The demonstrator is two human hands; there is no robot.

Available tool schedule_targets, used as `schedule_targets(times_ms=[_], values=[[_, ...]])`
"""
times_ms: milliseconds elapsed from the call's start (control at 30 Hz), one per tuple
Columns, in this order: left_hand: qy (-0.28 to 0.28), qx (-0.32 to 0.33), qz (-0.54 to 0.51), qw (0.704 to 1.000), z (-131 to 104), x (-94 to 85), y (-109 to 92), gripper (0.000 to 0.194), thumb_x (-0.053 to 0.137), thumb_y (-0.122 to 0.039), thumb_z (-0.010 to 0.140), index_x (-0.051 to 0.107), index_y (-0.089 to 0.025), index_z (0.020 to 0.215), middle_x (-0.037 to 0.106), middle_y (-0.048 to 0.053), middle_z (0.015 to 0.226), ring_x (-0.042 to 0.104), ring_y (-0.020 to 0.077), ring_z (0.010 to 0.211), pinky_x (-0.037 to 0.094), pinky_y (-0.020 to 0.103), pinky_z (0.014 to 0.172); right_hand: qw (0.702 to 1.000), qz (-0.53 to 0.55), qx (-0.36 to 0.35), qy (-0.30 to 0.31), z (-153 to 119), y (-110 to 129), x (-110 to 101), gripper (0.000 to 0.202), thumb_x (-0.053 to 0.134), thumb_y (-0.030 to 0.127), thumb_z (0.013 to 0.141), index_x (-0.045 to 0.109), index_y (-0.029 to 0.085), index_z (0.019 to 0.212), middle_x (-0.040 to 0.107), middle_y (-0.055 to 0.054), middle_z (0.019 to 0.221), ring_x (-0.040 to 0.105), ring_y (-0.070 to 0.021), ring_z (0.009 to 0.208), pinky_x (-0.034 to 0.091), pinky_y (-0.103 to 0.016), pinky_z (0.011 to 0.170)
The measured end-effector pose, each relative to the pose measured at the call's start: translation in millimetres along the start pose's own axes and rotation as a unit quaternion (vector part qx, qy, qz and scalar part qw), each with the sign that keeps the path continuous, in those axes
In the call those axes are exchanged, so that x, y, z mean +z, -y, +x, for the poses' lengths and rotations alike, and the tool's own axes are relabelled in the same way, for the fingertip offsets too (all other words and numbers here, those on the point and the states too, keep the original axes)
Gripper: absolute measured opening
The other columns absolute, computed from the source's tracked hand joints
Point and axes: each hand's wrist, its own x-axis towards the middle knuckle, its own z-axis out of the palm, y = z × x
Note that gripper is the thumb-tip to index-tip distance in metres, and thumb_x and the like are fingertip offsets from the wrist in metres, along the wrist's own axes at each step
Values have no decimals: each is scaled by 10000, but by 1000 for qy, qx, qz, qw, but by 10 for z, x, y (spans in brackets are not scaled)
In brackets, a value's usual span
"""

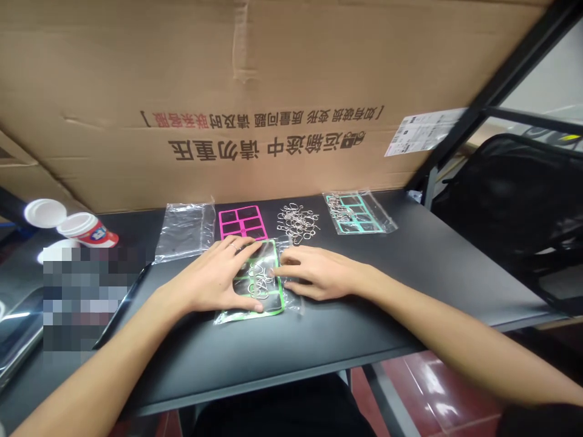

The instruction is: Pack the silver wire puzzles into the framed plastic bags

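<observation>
A clear plastic bag [295,301] lies near the table's front edge, with a green grid frame [281,291] and several metal rings or hooks [259,282] inside. My left hand [223,273] rests on the bag's left part, fingers spread, a ring on one finger. From the right, my right hand [314,271] touches the bag's right side with bent fingers; whether they pinch the plastic is not clear. Just behind the bag lies a pink grid frame [241,223]. A loose pile of metal hooks [298,223] sits to its right.
An empty clear bag [186,230] lies back left. At the back right is a filled bag with a teal frame [359,212]. White-lidded tubs, one a red cup [99,233], and a dark glossy device [20,331] are at left. A cardboard sheet [273,73] stands behind the black table [355,328].
</observation>
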Motion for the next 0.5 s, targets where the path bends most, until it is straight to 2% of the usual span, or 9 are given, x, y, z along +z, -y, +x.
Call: schedule_targets(times_ms=[167,367,500], values=[[7,-6,3,1000,9,-12,-13,1263,714,-959,778,355,-223,1740,446,190,1730,435,468,1561,416,611,1269,1000,12,21,9,-20,-33,6,291,529,318,1132,727,151,1264,677,-138,1116,638,-241,959,568,-376,873],[10,-8,2,1000,9,-16,-21,1257,713,-952,788,343,-226,1746,431,182,1743,427,459,1572,412,609,1277,998,51,32,23,-93,-135,-137,309,592,404,1115,758,156,1194,702,-104,1014,650,-231,903,545,-358,829],[12,-12,4,1000,3,-8,-19,1270,697,-965,788,332,-225,1752,417,186,1752,404,465,1591,394,622,1289,998,33,56,23,-148,-244,-208,321,597,408,1112,801,162,1092,715,-90,940,656,-228,867,521,-363,822]])
